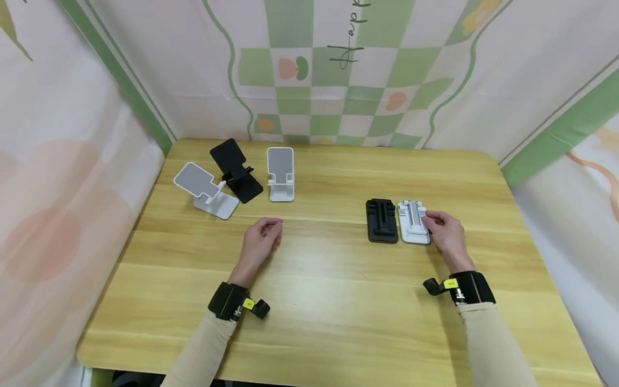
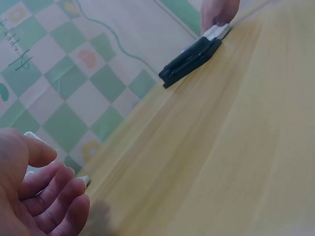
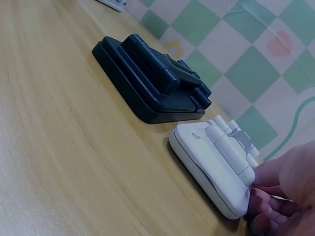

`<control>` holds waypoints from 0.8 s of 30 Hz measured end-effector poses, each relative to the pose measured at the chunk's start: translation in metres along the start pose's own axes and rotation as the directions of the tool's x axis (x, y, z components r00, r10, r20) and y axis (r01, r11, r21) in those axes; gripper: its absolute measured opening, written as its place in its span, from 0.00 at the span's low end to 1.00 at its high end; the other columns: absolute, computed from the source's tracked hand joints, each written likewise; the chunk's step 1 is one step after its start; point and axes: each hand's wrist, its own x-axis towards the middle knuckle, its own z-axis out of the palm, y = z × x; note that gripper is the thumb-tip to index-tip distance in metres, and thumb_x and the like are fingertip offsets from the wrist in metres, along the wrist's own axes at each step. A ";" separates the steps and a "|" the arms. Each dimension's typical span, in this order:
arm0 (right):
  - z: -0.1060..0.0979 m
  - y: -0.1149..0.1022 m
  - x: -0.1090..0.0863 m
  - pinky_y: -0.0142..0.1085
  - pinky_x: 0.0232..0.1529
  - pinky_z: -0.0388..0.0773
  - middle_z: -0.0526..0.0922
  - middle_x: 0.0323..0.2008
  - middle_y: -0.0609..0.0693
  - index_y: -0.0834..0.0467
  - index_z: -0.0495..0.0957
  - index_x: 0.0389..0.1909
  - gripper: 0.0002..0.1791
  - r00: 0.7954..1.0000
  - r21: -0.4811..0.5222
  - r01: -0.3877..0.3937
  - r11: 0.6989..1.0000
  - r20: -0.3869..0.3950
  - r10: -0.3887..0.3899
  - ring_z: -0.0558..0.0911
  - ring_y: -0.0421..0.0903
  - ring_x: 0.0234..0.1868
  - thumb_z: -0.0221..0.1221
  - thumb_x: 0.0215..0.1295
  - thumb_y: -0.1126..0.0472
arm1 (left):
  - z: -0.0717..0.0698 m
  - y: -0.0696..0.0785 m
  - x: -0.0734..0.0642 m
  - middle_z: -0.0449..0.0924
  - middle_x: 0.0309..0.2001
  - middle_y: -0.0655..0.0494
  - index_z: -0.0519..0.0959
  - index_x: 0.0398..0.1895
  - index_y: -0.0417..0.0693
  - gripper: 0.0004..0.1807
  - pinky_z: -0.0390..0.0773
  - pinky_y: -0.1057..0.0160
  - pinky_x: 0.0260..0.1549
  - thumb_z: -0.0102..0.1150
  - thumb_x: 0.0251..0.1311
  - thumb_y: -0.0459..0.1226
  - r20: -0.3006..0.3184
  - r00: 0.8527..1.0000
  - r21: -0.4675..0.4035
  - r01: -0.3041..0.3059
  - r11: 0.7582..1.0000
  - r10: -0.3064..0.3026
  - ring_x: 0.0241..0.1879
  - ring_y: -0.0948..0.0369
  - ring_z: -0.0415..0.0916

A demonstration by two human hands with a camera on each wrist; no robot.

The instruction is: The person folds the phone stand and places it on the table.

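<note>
My right hand (image 1: pixel 447 236) is at the right edge of a folded white phone stand (image 1: pixel 414 222), pinching that edge between thumb and fingers. This stand lies flat on the table, as the right wrist view shows. Just left of it lies a folded black phone stand (image 3: pixel 147 81). My left hand (image 1: pixel 260 244) hovers or rests over the table at centre left, fingers loosely curled and holding nothing. Beyond it stand three unfolded phone stands: one white (image 1: pixel 281 174), one black (image 1: pixel 237 171) and another white (image 1: pixel 205 189) at the far left.
The wooden table (image 1: pixel 329 301) is bounded at the back by a hanging cloth (image 1: pixel 372 102) with green checks. More cloth hangs along the left and right sides. Each wrist wears a black band with a small camera.
</note>
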 end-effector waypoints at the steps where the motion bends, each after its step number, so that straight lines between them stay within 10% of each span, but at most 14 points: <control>1: -0.001 0.000 -0.001 0.24 0.33 0.69 0.74 0.50 0.56 0.62 0.71 0.61 0.28 1.000 -0.003 -0.004 1.000 -0.004 0.004 0.71 0.42 0.43 0.49 0.69 0.47 | -0.001 0.001 0.001 0.79 0.33 0.46 0.79 0.46 0.42 0.16 0.76 0.68 0.25 0.56 0.63 0.44 -0.005 1.000 0.019 -0.017 1.000 0.017 0.28 0.55 0.76; 8: -0.004 0.001 -0.004 0.26 0.31 0.69 0.73 0.48 0.53 0.60 0.73 0.60 0.27 1.000 -0.018 -0.025 1.000 -0.014 0.025 0.71 0.42 0.42 0.49 0.68 0.47 | -0.024 0.008 0.010 0.80 0.36 0.51 0.80 0.45 0.46 0.15 0.74 0.67 0.28 0.54 0.64 0.45 -0.103 0.980 0.191 -0.148 0.970 0.170 0.31 0.58 0.75; 13: -0.005 0.002 -0.006 0.23 0.32 0.68 0.74 0.45 0.49 0.59 0.74 0.59 0.26 0.996 0.005 -0.039 0.999 -0.080 0.039 0.71 0.36 0.39 0.51 0.67 0.47 | -0.050 0.014 0.016 0.79 0.35 0.51 0.81 0.43 0.43 0.14 0.72 0.73 0.27 0.56 0.62 0.43 -0.219 0.924 0.219 -0.267 0.939 0.314 0.31 0.61 0.73; 16: -0.007 0.003 -0.008 0.21 0.28 0.68 0.74 0.41 0.44 0.58 0.75 0.59 0.26 0.990 0.037 -0.057 0.998 -0.126 0.061 0.71 0.33 0.36 0.52 0.67 0.47 | -0.067 0.018 0.020 0.79 0.34 0.49 0.80 0.42 0.40 0.13 0.72 0.75 0.26 0.58 0.61 0.40 -0.294 0.854 0.245 -0.367 0.897 0.429 0.30 0.61 0.73; 24: -0.006 -0.003 -0.008 0.19 0.24 0.67 0.73 0.35 0.36 0.56 0.76 0.58 0.23 0.976 0.139 -0.027 0.990 -0.209 0.056 0.71 0.32 0.33 0.52 0.66 0.48 | -0.110 0.029 0.033 0.71 0.42 0.36 0.75 0.45 0.31 0.17 0.75 0.51 0.32 0.63 0.52 0.29 -0.417 0.597 0.517 -0.464 0.720 0.685 0.38 0.47 0.72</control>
